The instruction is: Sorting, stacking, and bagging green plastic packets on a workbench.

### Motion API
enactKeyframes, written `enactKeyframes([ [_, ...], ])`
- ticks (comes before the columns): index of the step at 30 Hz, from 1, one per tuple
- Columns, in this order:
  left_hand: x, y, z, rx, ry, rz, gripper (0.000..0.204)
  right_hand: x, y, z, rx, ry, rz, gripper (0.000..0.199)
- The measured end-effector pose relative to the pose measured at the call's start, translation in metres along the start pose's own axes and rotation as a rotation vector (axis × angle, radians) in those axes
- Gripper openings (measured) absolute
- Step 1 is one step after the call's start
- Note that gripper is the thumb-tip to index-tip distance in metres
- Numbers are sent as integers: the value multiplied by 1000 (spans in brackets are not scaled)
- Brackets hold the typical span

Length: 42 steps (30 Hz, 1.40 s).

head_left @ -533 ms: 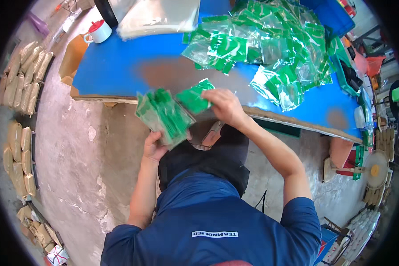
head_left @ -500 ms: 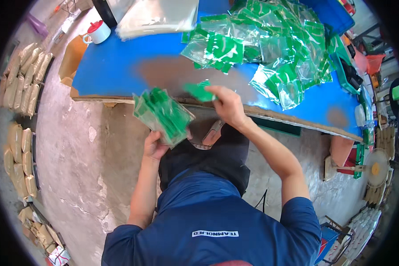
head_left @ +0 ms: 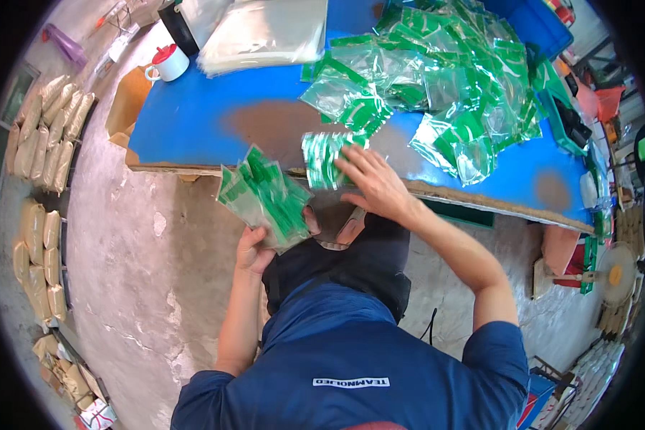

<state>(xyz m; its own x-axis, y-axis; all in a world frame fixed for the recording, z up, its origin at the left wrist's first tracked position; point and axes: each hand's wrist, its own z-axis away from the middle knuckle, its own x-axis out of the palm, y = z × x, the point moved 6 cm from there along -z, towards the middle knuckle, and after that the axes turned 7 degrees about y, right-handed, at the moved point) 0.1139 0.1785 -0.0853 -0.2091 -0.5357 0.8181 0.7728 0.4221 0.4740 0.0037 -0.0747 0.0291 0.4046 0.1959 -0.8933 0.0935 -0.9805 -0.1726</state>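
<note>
A fanned bundle of clear plastic packets with green printed panels is gripped at its lower edge by my left hand, with the thumb on top. My right hand has its fingers stretched out over the right side of a single green-and-silver shiny packet at the table's near edge. The thumb stands apart, below the packet. Beyond it, a large loose heap of the same green-and-clear packets spreads over the blue tabletop.
Clear plastic sleeves are stacked at the back left, near a white mug with a red lid and a black bottle. A blue bin and green tray stand right. Filled sacks and a fan flank the table.
The single packet, pinched in my right hand before, now lies flatter at the table edge, and the right fingers have spread. My left hand still holds the bundle.
</note>
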Motion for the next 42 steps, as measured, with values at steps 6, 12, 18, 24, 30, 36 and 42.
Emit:
enactKeyframes([
  [6,13,-15,-18,-127,-188,61,72,-26,-5,-1,630,508,-592,15],
  [12,24,-14,-30,-41,17,14,61,30,-7,-57,720,-140,-913,35],
  [18,8,10,-26,44,21,100,59,21,41,-87,418,382,403,46],
  [24,2,30,-24,107,143,38,61,34,-38,-85,-146,-44,-398,43],
  [30,-7,1,-33,-21,135,66,59,14,54,-45,349,164,102,77],
  [36,9,-10,-22,-38,27,27,63,-1,-3,-5,67,44,52,66],
  [42,59,24,-17,28,-218,-378,61,-35,31,-25,159,265,-291,15],
])
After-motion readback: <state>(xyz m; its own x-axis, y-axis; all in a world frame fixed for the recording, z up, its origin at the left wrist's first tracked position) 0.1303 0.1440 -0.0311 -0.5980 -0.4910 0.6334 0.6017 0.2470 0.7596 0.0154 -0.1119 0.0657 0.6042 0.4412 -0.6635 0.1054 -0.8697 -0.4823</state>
